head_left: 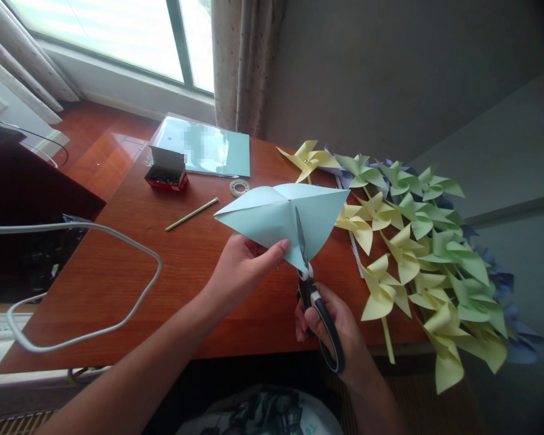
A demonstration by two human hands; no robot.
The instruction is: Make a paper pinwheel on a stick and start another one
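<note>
A light blue sheet of paper (267, 217), creased along its diagonals, is held above the table by my left hand (245, 260). The thumb lies on top of the sheet and the other fingers are partly hidden beneath it. My right hand (335, 326) grips the scissors (329, 332) by their black and white handles. One blade lies over the paper, running from the near corner towards the middle; the other blade is hidden. Between the two hands the sheet's near corner meets the scissors' pivot.
Several yellow (383, 290), green (474, 260) and purple paper pinwheels cover the table's right side. Farther back are a tape roll (240, 188), a pale green stick (191, 214), an opened red box (167, 175) and a packet of blue paper (239, 154). A white cable (156, 266) loops at left.
</note>
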